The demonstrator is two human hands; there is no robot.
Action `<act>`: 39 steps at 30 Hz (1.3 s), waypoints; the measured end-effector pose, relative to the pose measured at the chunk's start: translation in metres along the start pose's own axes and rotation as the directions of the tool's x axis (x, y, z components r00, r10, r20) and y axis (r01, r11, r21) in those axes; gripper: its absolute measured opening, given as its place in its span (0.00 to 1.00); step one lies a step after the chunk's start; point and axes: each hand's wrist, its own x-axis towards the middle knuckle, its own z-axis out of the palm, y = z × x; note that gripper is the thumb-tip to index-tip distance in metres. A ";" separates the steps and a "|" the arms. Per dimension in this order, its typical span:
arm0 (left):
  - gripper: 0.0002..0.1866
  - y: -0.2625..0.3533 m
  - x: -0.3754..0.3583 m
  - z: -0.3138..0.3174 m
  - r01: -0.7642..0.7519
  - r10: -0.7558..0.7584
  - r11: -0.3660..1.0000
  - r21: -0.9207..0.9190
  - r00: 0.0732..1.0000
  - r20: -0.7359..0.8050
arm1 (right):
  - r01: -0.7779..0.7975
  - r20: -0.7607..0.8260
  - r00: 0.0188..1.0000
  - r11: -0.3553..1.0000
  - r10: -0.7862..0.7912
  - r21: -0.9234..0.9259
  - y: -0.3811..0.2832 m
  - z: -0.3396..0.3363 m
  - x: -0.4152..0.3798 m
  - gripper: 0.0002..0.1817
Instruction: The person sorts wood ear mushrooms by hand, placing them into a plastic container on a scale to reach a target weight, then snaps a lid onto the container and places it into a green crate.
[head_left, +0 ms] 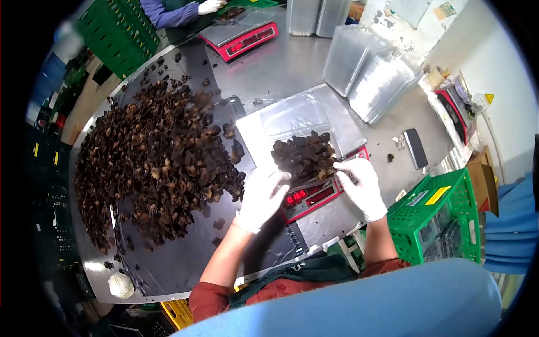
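Note:
A clear plastic clamshell container (275,135) lies with its lid folded back on a red digital scale (316,199) whose display seems to read 0.165. Dark brown wood ear mushrooms (306,157) fill its near half. My left hand (261,196), in a white glove, has its fingers bent at the container's left near edge. On the opposite side my right hand (362,188), also gloved, holds the right edge between thumb and fingers, close to the mushrooms. The undersides of both grips are hidden.
A large heap of wood ear mushrooms (163,163) covers the table's left side. Stacked clear containers (368,70) stand at the back right. A phone-like dark object (415,148) and a green crate (432,213) are to the right. Another person's gloved hand (211,6) works near a second scale (241,42).

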 end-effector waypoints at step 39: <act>0.15 0.004 0.012 -0.006 0.050 -0.185 0.926 -0.375 0.924 -0.334 | -0.097 -0.049 0.994 0.995 0.097 0.011 -0.007 -0.016 0.021 0.09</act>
